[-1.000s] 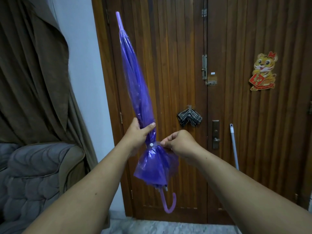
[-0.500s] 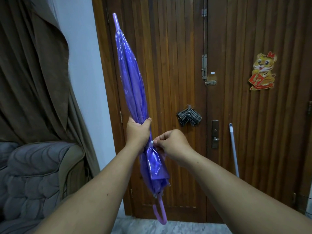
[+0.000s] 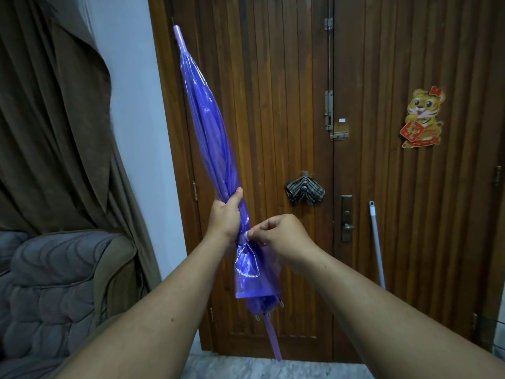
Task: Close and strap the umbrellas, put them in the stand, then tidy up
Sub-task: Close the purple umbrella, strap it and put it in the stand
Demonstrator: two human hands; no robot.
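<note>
A closed purple see-through umbrella stands nearly upright in front of me, tip up and tilted left, handle pointing down. My left hand is wrapped around its canopy about two thirds of the way down. My right hand pinches the strap and its white snap against the canopy just below the left hand. The loose canopy hem flares out beneath the strap. The curve of the handle is cut off from sight near the floor. No stand is in view.
A brown wooden double door fills the background. A small folded checked umbrella hangs on it. A grey pole leans to the right. A grey sofa and brown curtain are at left.
The canopy has been gathered tighter around the shaft and the umbrella has tilted slightly. My right hand has pressed the strap's snap end against the canopy; my left hand has slid its grip around it.
</note>
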